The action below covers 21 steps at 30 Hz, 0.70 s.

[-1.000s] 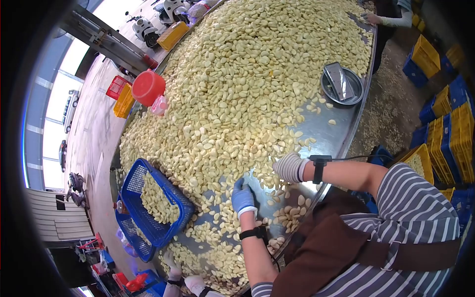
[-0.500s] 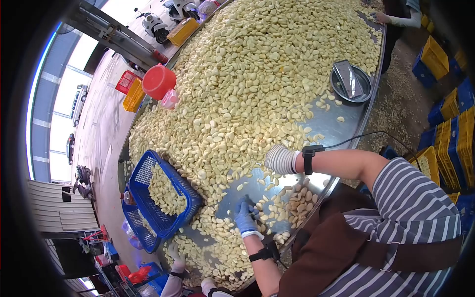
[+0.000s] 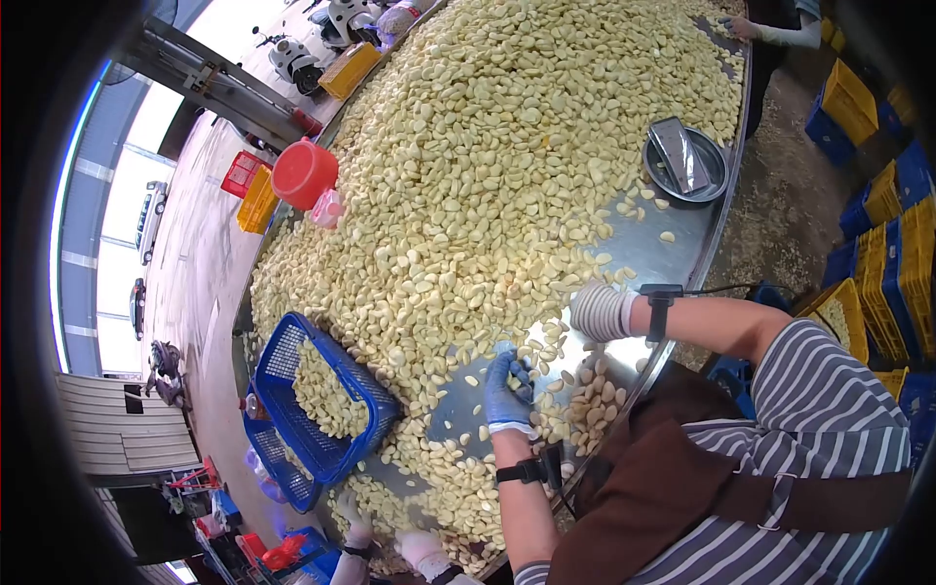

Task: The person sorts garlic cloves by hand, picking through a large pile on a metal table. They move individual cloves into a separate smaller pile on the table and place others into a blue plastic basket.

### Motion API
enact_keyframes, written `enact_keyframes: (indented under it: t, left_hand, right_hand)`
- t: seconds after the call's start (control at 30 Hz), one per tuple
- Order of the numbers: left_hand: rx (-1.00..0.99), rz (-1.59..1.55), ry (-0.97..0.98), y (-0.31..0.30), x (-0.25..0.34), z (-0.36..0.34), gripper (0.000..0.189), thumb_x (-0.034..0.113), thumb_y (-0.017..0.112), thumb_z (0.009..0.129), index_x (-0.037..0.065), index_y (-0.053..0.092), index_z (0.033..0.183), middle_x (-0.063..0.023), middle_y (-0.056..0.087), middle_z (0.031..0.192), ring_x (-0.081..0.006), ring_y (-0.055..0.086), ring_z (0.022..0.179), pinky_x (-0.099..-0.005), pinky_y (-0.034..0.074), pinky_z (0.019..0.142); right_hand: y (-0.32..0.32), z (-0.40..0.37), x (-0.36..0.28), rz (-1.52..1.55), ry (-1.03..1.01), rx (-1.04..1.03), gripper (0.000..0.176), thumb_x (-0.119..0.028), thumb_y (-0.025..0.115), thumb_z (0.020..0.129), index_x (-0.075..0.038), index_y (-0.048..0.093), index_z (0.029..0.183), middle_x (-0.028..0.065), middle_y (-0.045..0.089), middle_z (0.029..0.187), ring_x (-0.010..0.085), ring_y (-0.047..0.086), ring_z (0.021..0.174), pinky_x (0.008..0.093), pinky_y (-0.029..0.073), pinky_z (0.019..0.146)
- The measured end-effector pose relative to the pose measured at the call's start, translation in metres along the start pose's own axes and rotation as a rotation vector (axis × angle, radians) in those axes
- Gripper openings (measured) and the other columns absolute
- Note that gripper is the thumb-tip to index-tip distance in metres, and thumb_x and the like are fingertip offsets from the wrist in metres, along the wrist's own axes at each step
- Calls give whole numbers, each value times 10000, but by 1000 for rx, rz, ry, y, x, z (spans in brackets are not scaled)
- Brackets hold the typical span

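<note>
Pale, flat bean-like pieces [image 3: 458,195] cover the metal table in a broad heap. My left hand [image 3: 509,395], in a blue glove with a pale fingertip, is raised over the bare metal with its fingers curled. A pale bean-like piece seems to show between them. My right hand [image 3: 602,312], in a white-and-grey striped glove, is at the heap's near edge, fingers bent inward; what they hold is hidden. Between my hands and the table's edge lies a small pile of browner pieces [image 3: 597,398]. A blue basket [image 3: 375,429] partly filled with pale pieces stands beyond my left hand.
A metal bowl [image 3: 720,171] holds a phone-like device [image 3: 678,156]. A red tub [image 3: 304,174] stands at the far edge. Co-workers' gloved hands [image 3: 421,551] work at the bottom; another person's arm [image 3: 788,37] reaches in at top right. Yellow and blue crates [image 3: 882,283] are stacked behind me.
My left hand has lifted from the metal and moved up and to the right, its fingers now curled. My right hand has drawn back to the right. Co-workers' hands at the bottom have shifted.
</note>
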<state>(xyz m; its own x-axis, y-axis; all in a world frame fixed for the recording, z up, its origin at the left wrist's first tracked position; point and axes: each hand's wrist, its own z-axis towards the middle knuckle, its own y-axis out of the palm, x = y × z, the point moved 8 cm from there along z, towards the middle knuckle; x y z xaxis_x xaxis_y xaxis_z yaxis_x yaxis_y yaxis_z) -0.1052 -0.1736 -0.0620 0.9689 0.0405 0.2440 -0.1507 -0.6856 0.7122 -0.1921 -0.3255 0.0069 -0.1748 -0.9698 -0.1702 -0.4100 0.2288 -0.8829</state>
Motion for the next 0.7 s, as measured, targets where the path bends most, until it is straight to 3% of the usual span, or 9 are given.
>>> enact_keyframes:
  t: [0.07,0.1,0.13,0.2,0.23,0.37,0.5,0.63,0.7]
  left_hand:
    - [358,686,417,1,42,-1,165,197,595,898,40,602,949,-36,577,737,-80,543,619,-196,338,362]
    - [376,920,404,-4,48,13,243,232,597,885,31,616,1019,-100,643,801,-174,629,713,-306,465,461]
    - [375,918,403,-5,47,20,243,232,597,885,31,616,1019,-100,643,801,-174,629,713,-306,465,461]
    - [455,1802,750,48,51,9,348,269,576,881,55,595,1154,-177,677,967,-308,655,880,-408,517,708]
    - [517,1875,509,54,43,5,404,271,544,885,94,548,1248,-206,626,1127,-377,604,1021,-431,453,895]
    - [484,2038,510,54,39,8,389,258,527,888,102,542,1243,-202,639,1089,-372,616,986,-454,471,854]
    - [476,2153,451,58,33,8,370,247,528,885,72,545,1210,-211,648,1043,-376,623,970,-456,482,830]
    - [592,2286,207,65,25,15,363,218,520,876,24,530,1182,-223,656,1012,-359,644,949,-429,503,800]
    - [599,2320,82,74,21,2,399,265,544,861,27,532,1181,-233,653,1028,-349,651,950,-420,504,815]
  right_hand:
    - [3,-19,-14,75,-43,-191,230,-184,656,717,-39,700,889,148,668,820,300,664,782,412,525,651]
    - [7,-11,-10,155,-18,-98,221,-135,623,711,-23,684,892,147,662,812,313,661,756,418,526,644]
    - [13,-1,-8,154,-17,-100,221,-135,623,711,-23,684,892,147,662,812,313,661,756,418,526,644]
    - [-17,14,-9,174,-76,345,130,-130,589,766,-44,666,824,132,626,744,318,647,716,419,516,624]
    - [-19,19,-10,100,-87,398,108,-84,574,753,-32,652,807,139,626,763,320,652,730,417,521,638]
    - [-11,35,-7,-60,-96,314,114,-71,602,721,-30,655,813,130,636,768,310,658,740,401,527,646]
    - [-8,30,-6,0,-70,339,116,-42,617,696,-35,655,805,143,644,720,307,660,716,395,522,631]
    - [-11,25,2,111,-20,252,209,-126,608,776,-31,672,951,163,671,802,339,665,794,421,529,669]
    - [-2,19,8,315,79,29,306,-230,601,791,-5,653,992,185,662,780,348,657,777,436,519,684]
